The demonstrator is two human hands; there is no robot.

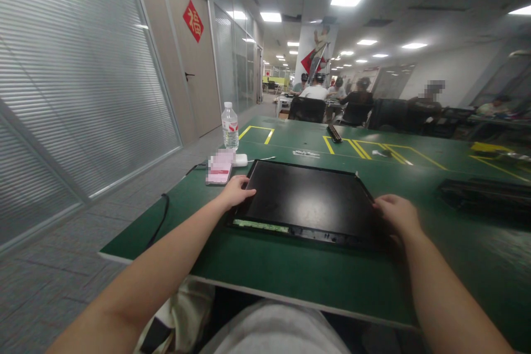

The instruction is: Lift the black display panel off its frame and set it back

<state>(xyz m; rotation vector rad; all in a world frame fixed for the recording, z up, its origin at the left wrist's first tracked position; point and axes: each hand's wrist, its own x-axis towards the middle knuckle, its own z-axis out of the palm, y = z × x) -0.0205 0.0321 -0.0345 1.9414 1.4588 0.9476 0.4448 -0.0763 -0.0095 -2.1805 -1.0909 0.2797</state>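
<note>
A flat black display panel (307,193) lies on the green table before me, screen side up. Along its near edge runs a strip with a green circuit board (261,225). My left hand (237,192) grips the panel's left edge, thumb on top of the screen and fingers curled at the side. On the opposite side, my right hand (396,211) holds the right edge, its fingers closed there and partly hidden. The panel's underside is out of sight.
Left of the panel are a phone (219,170), a white case (240,160), a water bottle (230,127) and a black cable (165,213). Yellow tape outlines (360,148) and a dark slim part (333,133) lie farther back. A dark object (477,196) is at right. People sit beyond.
</note>
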